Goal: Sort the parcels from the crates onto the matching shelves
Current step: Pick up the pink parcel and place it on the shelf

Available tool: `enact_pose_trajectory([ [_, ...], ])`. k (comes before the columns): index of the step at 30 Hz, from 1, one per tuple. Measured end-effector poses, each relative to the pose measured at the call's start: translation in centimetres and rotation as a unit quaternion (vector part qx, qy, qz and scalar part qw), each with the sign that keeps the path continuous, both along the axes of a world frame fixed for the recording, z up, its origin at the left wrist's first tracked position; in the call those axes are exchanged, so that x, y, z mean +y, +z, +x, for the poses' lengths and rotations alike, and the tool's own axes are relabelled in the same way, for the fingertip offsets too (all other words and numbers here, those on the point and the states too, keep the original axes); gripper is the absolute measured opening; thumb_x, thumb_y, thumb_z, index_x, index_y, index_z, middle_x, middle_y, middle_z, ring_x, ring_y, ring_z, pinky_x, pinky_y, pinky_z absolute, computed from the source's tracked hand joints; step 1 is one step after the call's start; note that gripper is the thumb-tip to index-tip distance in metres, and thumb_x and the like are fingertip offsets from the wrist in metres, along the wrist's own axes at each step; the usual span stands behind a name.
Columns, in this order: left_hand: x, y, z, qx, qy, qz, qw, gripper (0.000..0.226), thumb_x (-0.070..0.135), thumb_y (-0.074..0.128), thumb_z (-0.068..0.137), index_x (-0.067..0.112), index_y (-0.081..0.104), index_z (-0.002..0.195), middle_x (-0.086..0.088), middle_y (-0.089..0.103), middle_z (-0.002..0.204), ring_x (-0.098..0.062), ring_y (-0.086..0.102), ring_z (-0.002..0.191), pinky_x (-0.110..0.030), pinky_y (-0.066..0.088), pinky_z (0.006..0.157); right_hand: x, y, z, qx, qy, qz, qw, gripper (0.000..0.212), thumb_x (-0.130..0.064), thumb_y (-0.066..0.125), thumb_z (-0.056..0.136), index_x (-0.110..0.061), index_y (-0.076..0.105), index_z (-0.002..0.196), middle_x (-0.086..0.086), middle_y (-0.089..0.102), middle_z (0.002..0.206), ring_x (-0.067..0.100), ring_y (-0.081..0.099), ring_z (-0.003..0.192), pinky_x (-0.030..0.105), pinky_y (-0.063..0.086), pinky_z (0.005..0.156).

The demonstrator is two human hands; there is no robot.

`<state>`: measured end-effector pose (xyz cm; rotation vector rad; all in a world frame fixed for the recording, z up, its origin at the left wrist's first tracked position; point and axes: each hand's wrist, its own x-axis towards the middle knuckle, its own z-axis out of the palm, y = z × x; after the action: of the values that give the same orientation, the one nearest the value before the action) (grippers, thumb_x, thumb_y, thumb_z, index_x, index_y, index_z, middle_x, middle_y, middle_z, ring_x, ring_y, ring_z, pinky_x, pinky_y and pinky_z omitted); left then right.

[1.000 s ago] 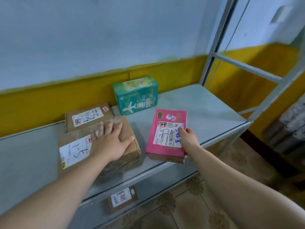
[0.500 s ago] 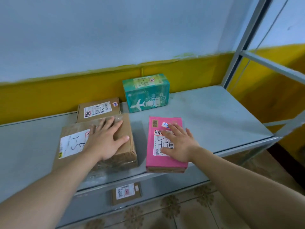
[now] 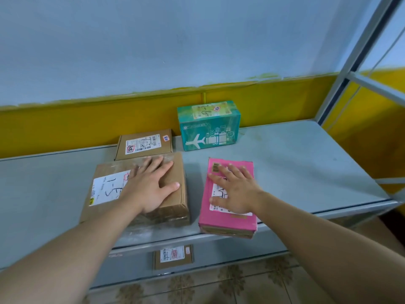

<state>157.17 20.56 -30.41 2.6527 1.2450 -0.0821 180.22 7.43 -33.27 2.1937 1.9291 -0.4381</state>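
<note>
A pink parcel [image 3: 228, 222] lies flat near the front edge of the grey metal shelf [image 3: 295, 163]. My right hand [image 3: 234, 189] rests on top of it with fingers spread and straight. To its left sits a large brown cardboard parcel [image 3: 173, 207] with a white label marked 1-5. My left hand [image 3: 151, 185] presses flat on that parcel's top. Both hands lie open, palms down.
A small brown parcel [image 3: 143, 143] and a teal box [image 3: 209, 126] printed with an aeroplane stand at the back by the yellow wall. Another brown parcel [image 3: 173, 256] lies on the lower shelf. A metal upright [image 3: 350, 58] frames the right side. Patterned floor tiles show below.
My right hand let go of the pink parcel's edge and moved onto its top, and the parcel now lies straighter and further onto the shelf. My left hand stayed on the brown parcel.
</note>
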Motion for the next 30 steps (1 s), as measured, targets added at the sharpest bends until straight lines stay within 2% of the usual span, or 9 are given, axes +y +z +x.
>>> enact_pose_trajectory([
  [8, 0.0, 0.1, 0.0, 0.005, 0.000, -0.005, 1.000, 0.070, 0.066, 0.031, 0.093, 0.041, 0.005, 0.153, 0.009, -0.006, 0.163, -0.014, -0.013, 0.149, -0.046, -0.006, 0.120, 1.9, 0.1, 1.1, -0.005, -0.131, 0.004, 0.991, 0.077, -0.076, 0.016, 0.093, -0.040, -0.002, 0.158, 0.001, -0.011, 0.167, 0.031, -0.012, 0.153, 0.060, -0.005, 0.120],
  [10, 0.0, 0.1, 0.0, 0.005, 0.000, -0.004, 1.000, 0.069, 0.066, 0.031, 0.093, 0.041, 0.006, 0.153, 0.009, -0.006, 0.163, -0.015, -0.012, 0.149, -0.047, -0.005, 0.120, 1.7, 0.5, 0.6, -0.015, -0.110, 0.022, 0.994, 0.075, -0.074, 0.020, 0.094, -0.038, 0.003, 0.158, 0.002, -0.008, 0.168, 0.032, -0.010, 0.153, 0.063, -0.004, 0.118],
  [14, 0.0, 0.2, 0.0, 0.004, 0.001, -0.009, 1.000, 0.069, 0.065, 0.032, 0.093, 0.041, 0.007, 0.153, 0.009, -0.005, 0.163, -0.015, -0.012, 0.149, -0.046, -0.005, 0.120, 0.2, 1.1, -1.1, 0.003, 0.023, 0.005, 1.000, 0.079, -0.079, 0.032, 0.089, -0.045, 0.008, 0.156, -0.002, -0.006, 0.168, 0.029, -0.011, 0.153, 0.065, -0.006, 0.118],
  [17, 0.0, 0.2, 0.0, 0.008, 0.001, -0.006, 1.000, 0.069, 0.066, 0.032, 0.092, 0.041, 0.007, 0.153, 0.009, -0.005, 0.163, -0.015, -0.011, 0.149, -0.047, -0.004, 0.120, -0.1, 0.8, -1.5, 0.005, 0.043, -0.012, 0.999, 0.083, -0.083, 0.033, 0.085, -0.045, 0.010, 0.155, -0.003, -0.008, 0.167, 0.028, -0.013, 0.153, 0.066, -0.008, 0.117],
  [21, -0.1, 0.3, 0.0, 0.006, 0.000, -0.007, 1.000, 0.069, 0.066, 0.031, 0.093, 0.041, 0.007, 0.153, 0.009, -0.005, 0.163, -0.015, -0.011, 0.149, -0.047, -0.005, 0.120, 0.8, 0.5, -0.7, -0.008, -0.012, 0.001, 1.000, 0.084, -0.086, 0.028, 0.083, -0.045, 0.011, 0.155, -0.002, -0.009, 0.167, 0.027, -0.014, 0.153, 0.068, -0.006, 0.116],
  [25, 0.0, 0.3, 0.0, 0.003, 0.000, -0.010, 1.000, 0.069, 0.066, 0.031, 0.093, 0.042, 0.007, 0.153, 0.009, -0.005, 0.163, -0.015, -0.011, 0.149, -0.047, -0.005, 0.120, 1.4, 0.7, 1.6, -0.004, -0.152, 0.011, 0.988, 0.084, -0.086, 0.024, 0.084, -0.043, 0.011, 0.156, 0.000, -0.006, 0.168, 0.030, -0.010, 0.153, 0.070, 0.001, 0.114],
  [30, 0.1, 0.1, 0.0, 0.002, -0.001, -0.008, 1.000, 0.069, 0.065, 0.033, 0.093, 0.041, 0.009, 0.153, 0.009, -0.004, 0.163, -0.015, -0.011, 0.149, -0.048, -0.004, 0.120, 0.2, 1.7, 4.3, -0.002, -0.116, 0.017, 0.993, 0.085, -0.083, 0.030, 0.086, -0.042, 0.007, 0.157, -0.003, -0.005, 0.168, 0.024, -0.008, 0.154, 0.063, 0.004, 0.120],
])
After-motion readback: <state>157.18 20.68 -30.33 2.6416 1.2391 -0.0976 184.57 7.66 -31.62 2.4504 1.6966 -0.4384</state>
